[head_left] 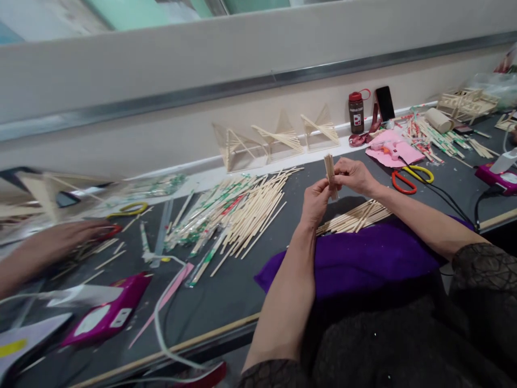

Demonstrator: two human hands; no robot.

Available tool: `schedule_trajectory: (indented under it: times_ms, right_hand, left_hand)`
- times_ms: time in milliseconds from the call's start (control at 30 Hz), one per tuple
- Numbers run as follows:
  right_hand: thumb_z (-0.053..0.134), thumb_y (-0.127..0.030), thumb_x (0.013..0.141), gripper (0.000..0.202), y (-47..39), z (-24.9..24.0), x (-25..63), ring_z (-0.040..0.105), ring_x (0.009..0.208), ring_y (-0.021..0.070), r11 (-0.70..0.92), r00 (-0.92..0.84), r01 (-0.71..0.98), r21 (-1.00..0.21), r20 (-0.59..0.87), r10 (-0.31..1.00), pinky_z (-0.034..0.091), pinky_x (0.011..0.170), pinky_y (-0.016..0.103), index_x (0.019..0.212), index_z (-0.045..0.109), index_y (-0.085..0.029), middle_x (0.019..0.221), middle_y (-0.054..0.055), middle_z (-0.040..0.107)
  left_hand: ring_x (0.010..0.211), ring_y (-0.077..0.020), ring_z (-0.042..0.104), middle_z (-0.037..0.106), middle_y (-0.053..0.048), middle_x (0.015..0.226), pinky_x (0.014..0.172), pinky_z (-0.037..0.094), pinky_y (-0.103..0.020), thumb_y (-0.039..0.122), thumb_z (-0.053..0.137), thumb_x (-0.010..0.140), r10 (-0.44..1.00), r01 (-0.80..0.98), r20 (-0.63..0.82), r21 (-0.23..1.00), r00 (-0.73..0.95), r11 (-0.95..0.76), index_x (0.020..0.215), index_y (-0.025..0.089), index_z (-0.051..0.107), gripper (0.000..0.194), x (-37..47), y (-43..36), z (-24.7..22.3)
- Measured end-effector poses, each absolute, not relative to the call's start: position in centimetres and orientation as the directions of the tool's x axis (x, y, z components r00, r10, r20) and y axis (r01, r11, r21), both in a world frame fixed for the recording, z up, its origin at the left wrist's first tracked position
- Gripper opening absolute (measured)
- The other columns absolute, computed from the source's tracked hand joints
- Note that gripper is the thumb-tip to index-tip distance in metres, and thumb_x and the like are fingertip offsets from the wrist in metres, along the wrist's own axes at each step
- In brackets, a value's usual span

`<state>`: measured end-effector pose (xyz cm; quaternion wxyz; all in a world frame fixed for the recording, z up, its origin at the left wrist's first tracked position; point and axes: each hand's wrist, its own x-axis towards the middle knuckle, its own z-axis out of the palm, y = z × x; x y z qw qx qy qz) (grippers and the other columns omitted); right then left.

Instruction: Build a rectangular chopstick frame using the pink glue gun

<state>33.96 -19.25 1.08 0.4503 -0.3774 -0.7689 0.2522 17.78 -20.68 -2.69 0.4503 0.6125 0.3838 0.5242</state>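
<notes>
A small bundle of wooden sticks (329, 166) stands roughly upright between my two hands. The fingers of my left hand (315, 200) are closed round its lower part. My right hand (352, 175) pinches the same bundle from the right side. Below both hands, a pile of loose sticks (355, 216) lies by the upper edge of a purple cloth (375, 256). A larger spread of sticks (258, 210), some in green-marked wrappers, covers the table to the left of my hands.
Stick frames (278, 141) line the wall, near a bottle (356, 114) and phone (384, 103). Scissors (404, 181) and pink paper (393, 150) lie right of my hands. At far left, another person's hand (68, 240) reaches in near a magenta device (109, 312) and a white cable.
</notes>
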Motion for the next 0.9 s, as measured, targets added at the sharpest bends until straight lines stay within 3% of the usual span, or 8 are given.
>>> schedule_trajectory:
  times_ms: [100, 233, 367, 500, 633, 700, 900]
  right_hand:
    - [0.064, -0.017, 0.077, 0.017, -18.8, 0.7, 34.0, 0.058, 0.067, 0.0106, 0.561, -0.352, 0.402, -0.723, 0.444, 0.824, 0.045, 0.068, 0.024, 0.060, 0.067, -0.017, 0.069, -0.002, 0.059]
    - [0.065, -0.021, 0.080, 0.012, -18.6, 0.8, 34.1, 0.056, 0.070, 0.0102, 0.616, -0.374, 0.332, -0.714, 0.500, 0.781, 0.045, 0.068, 0.024, 0.072, 0.072, -0.017, 0.079, -0.001, 0.060]
    - [0.065, -0.017, 0.079, 0.018, -18.5, 0.7, 34.2, 0.057, 0.070, 0.0111, 0.604, -0.405, 0.378, -0.702, 0.461, 0.790, 0.044, 0.070, 0.025, 0.062, 0.068, -0.017, 0.069, -0.002, 0.057]
    - [0.066, -0.026, 0.083, 0.017, -18.2, 0.2, 34.4, 0.058, 0.073, 0.0111, 0.618, -0.407, 0.322, -0.717, 0.485, 0.774, 0.045, 0.070, 0.025, 0.070, 0.073, -0.017, 0.075, -0.001, 0.061]
    - [0.065, -0.020, 0.081, 0.020, -18.2, 0.1, 34.6, 0.059, 0.073, 0.0117, 0.591, -0.412, 0.401, -0.700, 0.438, 0.799, 0.044, 0.071, 0.025, 0.061, 0.070, -0.016, 0.070, -0.001, 0.060]
    - [0.065, -0.019, 0.080, 0.017, -18.5, 0.5, 34.6, 0.059, 0.072, 0.0118, 0.577, -0.421, 0.409, -0.707, 0.415, 0.807, 0.043, 0.071, 0.025, 0.065, 0.072, -0.016, 0.071, -0.001, 0.061]
    - [0.065, -0.028, 0.086, 0.014, -19.6, 1.7, 34.3, 0.056, 0.079, 0.0120, 0.727, -0.393, 0.343, -0.594, 0.612, 0.686, 0.043, 0.073, 0.024, 0.080, 0.073, -0.018, 0.085, 0.001, 0.061]
  left_hand:
    - [0.070, -0.0153, 0.063, 0.071, -0.003, 0.073, 0.072, 0.051, -0.027, 0.048, 0.076, 0.073, 0.954, -0.009, 0.233, 0.972, 0.190, -0.236, 0.077, 0.016, 0.076, 0.032, 17.7, -20.4, -3.2]
    - [0.072, -0.0159, 0.063, 0.073, -0.003, 0.077, 0.072, 0.051, -0.027, 0.050, 0.072, 0.077, 0.934, 0.003, 0.322, 0.945, 0.156, -0.326, 0.081, 0.017, 0.077, 0.034, 17.6, -20.4, -3.5]
    - [0.069, -0.0153, 0.063, 0.071, -0.003, 0.073, 0.070, 0.051, -0.027, 0.048, 0.071, 0.078, 0.943, 0.054, 0.281, 0.954, 0.180, -0.295, 0.077, 0.017, 0.076, 0.031, 17.5, -20.4, -3.7]
    - [0.071, -0.0158, 0.064, 0.071, -0.002, 0.075, 0.070, 0.051, -0.026, 0.051, 0.070, 0.080, 0.931, 0.084, 0.326, 0.936, 0.164, -0.343, 0.079, 0.018, 0.076, 0.034, 17.6, -20.5, -3.9]
    - [0.067, -0.0159, 0.064, 0.071, -0.002, 0.071, 0.068, 0.052, -0.027, 0.050, 0.069, 0.079, 0.949, 0.117, 0.273, 0.949, 0.159, -0.292, 0.079, 0.017, 0.076, 0.034, 17.7, -20.5, -4.0]
    - [0.067, -0.0161, 0.064, 0.071, -0.002, 0.071, 0.068, 0.053, -0.028, 0.052, 0.069, 0.079, 0.945, 0.147, 0.278, 0.941, 0.171, -0.303, 0.079, 0.017, 0.076, 0.036, 17.6, -20.7, -3.8]
    - [0.080, -0.0189, 0.067, 0.073, -0.002, 0.081, 0.078, 0.053, -0.029, 0.057, 0.069, 0.080, 0.895, 0.161, 0.443, 0.881, 0.051, -0.445, 0.091, 0.020, 0.078, 0.039, 17.5, -21.3, -2.9]
